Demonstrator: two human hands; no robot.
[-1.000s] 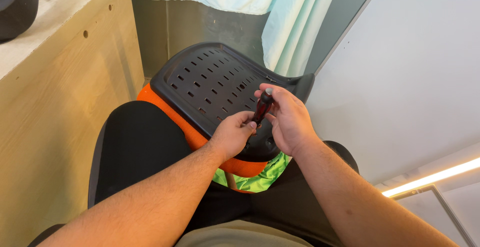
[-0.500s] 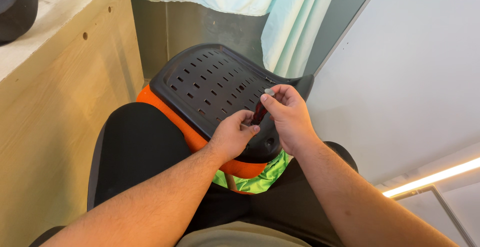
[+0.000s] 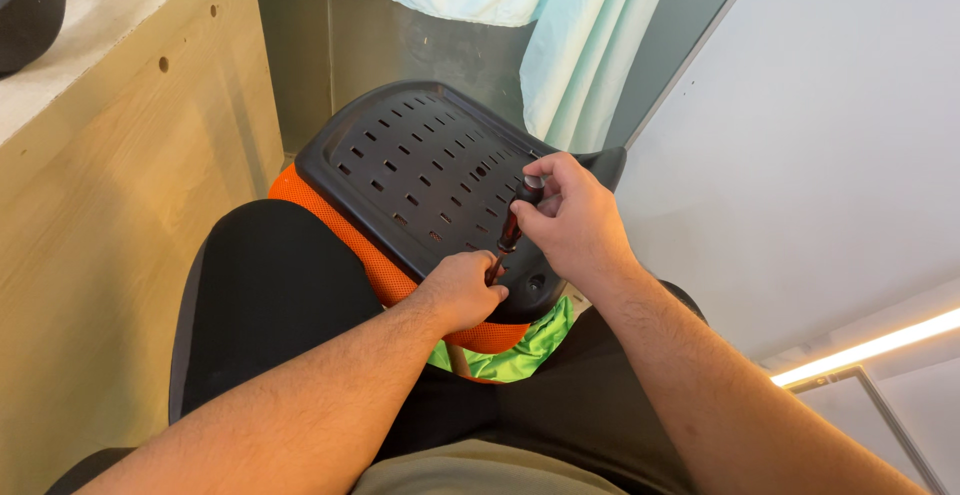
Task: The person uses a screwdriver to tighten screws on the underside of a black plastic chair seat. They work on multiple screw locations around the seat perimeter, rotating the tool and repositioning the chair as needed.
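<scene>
Right hand (image 3: 575, 223) grips a screwdriver (image 3: 513, 223) by its dark handle, fingers (image 3: 548, 177) wrapped around the top, shaft angled down and left. Left hand (image 3: 462, 290) is closed around the lower shaft at the tip, resting on the near edge of a black perforated plastic chair panel (image 3: 420, 170). Panel lies tilted across the lap, orange mesh pad (image 3: 345, 230) under it, bright green fabric (image 3: 520, 345) showing below near edge. Wooden cabinet side (image 3: 110, 205) at left, pale curtain (image 3: 590, 45) far, white wall (image 3: 830, 145) right.
</scene>
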